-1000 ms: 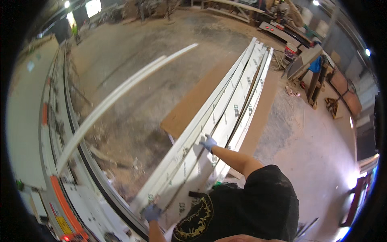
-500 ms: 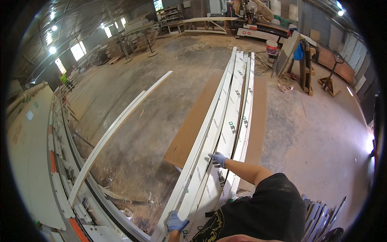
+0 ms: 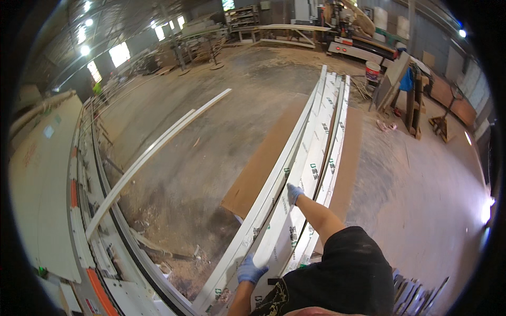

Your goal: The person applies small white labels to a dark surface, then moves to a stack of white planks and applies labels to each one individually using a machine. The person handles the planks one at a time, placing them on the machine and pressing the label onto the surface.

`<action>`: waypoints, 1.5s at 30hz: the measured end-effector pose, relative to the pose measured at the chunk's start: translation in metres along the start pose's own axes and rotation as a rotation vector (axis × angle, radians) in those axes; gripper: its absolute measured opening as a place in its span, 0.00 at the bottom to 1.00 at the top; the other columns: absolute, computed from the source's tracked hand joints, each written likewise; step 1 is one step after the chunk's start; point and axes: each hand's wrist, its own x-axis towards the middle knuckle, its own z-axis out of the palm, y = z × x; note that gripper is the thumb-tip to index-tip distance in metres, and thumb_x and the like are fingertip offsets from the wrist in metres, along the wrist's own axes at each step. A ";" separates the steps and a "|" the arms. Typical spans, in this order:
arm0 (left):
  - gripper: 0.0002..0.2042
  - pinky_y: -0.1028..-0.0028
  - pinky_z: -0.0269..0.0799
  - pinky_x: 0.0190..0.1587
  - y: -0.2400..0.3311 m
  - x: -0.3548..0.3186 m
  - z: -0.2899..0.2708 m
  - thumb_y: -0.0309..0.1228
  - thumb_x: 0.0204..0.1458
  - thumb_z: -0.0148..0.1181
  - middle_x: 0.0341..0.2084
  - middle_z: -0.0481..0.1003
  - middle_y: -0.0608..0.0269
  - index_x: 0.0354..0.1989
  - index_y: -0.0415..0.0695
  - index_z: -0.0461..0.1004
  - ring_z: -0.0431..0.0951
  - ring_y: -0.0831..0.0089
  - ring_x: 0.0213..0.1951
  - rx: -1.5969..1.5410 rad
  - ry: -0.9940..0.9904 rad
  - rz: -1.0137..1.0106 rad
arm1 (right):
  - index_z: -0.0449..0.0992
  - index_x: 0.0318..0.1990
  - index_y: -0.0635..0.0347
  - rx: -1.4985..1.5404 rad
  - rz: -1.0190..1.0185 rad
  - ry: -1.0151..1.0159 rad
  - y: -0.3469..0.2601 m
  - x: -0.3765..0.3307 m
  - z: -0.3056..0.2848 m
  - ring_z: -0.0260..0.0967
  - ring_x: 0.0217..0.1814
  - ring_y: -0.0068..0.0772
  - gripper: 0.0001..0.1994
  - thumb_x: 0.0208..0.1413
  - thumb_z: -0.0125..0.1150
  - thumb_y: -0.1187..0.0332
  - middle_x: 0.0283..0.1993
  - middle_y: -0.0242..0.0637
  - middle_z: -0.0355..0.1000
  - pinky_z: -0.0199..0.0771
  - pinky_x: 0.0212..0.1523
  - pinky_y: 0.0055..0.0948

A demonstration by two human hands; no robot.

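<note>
In front of me a stack of long white boards (image 3: pixel 311 152), wrapped in printed film, stretches away lengthwise. My left hand (image 3: pixel 252 271), in a blue-grey glove, is closed at the near left edge of one white board (image 3: pixel 275 247). Farther along that board, my right hand (image 3: pixel 293 193), gloved alike, holds its left edge with the fingers partly hidden. The board's left edge looks slightly raised, with a dark gap between it and the leftmost white boards (image 3: pixel 245 237). Beneath the stack lies a wide brown panel (image 3: pixel 263 160).
To the left, a long white strip (image 3: pixel 158 145) rests with its near end on a machine rail with orange parts (image 3: pixel 100 292). Upright board pieces (image 3: pixel 416 292) stand at the lower right. A pallet jack (image 3: pixel 440 126) and a bucket (image 3: pixel 372 71) are farther back right.
My left hand has shifted right from the leftmost board to the neighbouring one. My right hand has closed at that board's edge, and a gap shows on its left. The view has turned slightly.
</note>
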 end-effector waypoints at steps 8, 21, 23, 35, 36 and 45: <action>0.45 0.67 0.57 0.56 -0.217 -0.221 -0.083 0.64 0.31 0.54 0.50 0.65 0.50 0.56 0.46 0.57 0.64 0.59 0.53 0.239 -0.091 -0.024 | 0.69 0.47 0.48 0.350 0.029 -0.485 0.081 -0.142 0.095 0.62 0.53 0.39 0.21 0.49 0.47 0.51 0.48 0.35 0.68 0.59 0.54 0.46; 0.44 0.61 0.55 0.56 -0.412 -0.571 0.078 0.48 0.36 0.62 0.62 0.31 0.47 0.61 0.50 0.45 0.54 0.47 0.58 -0.694 1.523 -1.687 | 0.73 0.37 0.51 -0.064 0.338 -0.705 0.345 -0.393 0.108 0.68 0.40 0.30 0.16 0.42 0.63 0.56 0.38 0.28 0.73 0.69 0.34 0.34; 0.49 0.69 0.60 0.53 -0.434 -0.583 0.078 0.39 0.33 0.67 0.61 0.40 0.44 0.62 0.48 0.38 0.62 0.48 0.53 -0.871 1.888 -1.700 | 0.72 0.36 0.54 -0.064 0.338 -0.668 0.347 -0.411 0.110 0.68 0.39 0.32 0.16 0.41 0.65 0.58 0.37 0.30 0.72 0.70 0.35 0.35; 0.45 0.67 0.62 0.49 -0.613 -0.568 0.030 0.38 0.41 0.60 0.47 0.66 0.45 0.62 0.46 0.34 0.69 0.57 0.47 -0.929 1.968 -1.429 | 0.70 0.41 0.59 -0.044 0.374 -0.743 0.388 -0.426 0.239 0.67 0.43 0.35 0.19 0.44 0.62 0.58 0.43 0.34 0.71 0.70 0.41 0.35; 0.45 0.67 0.63 0.49 -0.619 -0.566 0.017 0.38 0.41 0.60 0.47 0.66 0.45 0.62 0.46 0.33 0.69 0.57 0.47 -0.941 1.934 -1.453 | 0.71 0.38 0.58 -0.022 0.366 -0.706 0.391 -0.421 0.253 0.68 0.40 0.33 0.18 0.43 0.64 0.57 0.39 0.33 0.71 0.71 0.39 0.34; 0.44 0.68 0.62 0.50 -0.737 -0.542 -0.009 0.40 0.40 0.60 0.48 0.65 0.45 0.61 0.46 0.35 0.69 0.57 0.48 -0.912 1.969 -1.361 | 0.72 0.34 0.55 -0.141 0.273 -0.649 0.398 -0.456 0.322 0.66 0.32 0.27 0.14 0.43 0.64 0.57 0.30 0.29 0.70 0.70 0.33 0.29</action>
